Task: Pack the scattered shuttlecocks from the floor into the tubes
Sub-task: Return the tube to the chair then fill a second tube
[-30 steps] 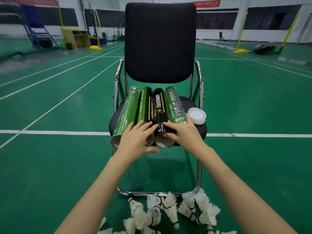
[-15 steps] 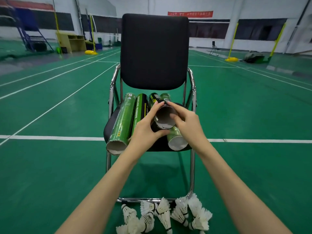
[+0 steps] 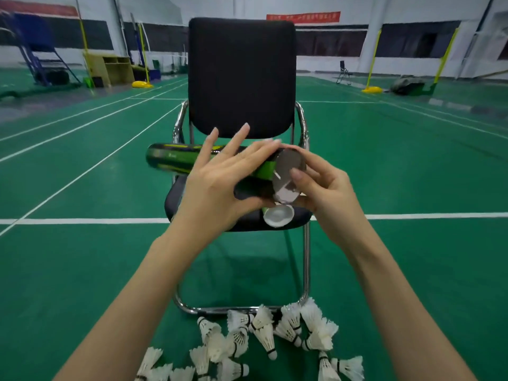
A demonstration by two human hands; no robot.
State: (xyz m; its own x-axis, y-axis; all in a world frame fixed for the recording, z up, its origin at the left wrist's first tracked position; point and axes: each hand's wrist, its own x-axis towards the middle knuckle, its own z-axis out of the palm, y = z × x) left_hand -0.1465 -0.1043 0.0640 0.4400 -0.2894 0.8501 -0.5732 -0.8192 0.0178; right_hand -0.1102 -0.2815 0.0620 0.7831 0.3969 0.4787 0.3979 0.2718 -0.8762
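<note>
While both hands work above the chair seat point(image 3: 299, 220), a black-and-green tube point(image 3: 176, 162) is held crosswise in the air, in front of the black backrest point(image 3: 242, 75). The left hand point(image 3: 220, 182) lies over the tube's middle section: its fingers point(image 3: 236, 143) are straight and spread apart across the top of the tube, and the thumb presses up from beneath, so the tube sits between thumb and palm. Beyond the left fingertips, the tube's far end projects to the left, blurred.

The right hand point(image 3: 327, 191) is at the tube's open end point(image 3: 288, 174), which faces the camera and shows a pale inner wall. The right fingers curl round the rim of this opening; the thumb tip rests just inside the mouth, and the remaining fingers wrap the outer edge from behind.

Directly below the right thumb, a second tube point(image 3: 277, 215) lies on the seat with its white-lined open end toward the camera; most of its body is hidden behind the left hand. Whether further tubes lie on the seat cannot be told.

Well below both wrists, the shuttlecocks point(image 3: 264, 331) lie scattered on the green court floor point(image 3: 82, 270), just in front of the chair's chrome base rail point(image 3: 242, 310), with some touching each other.
</note>
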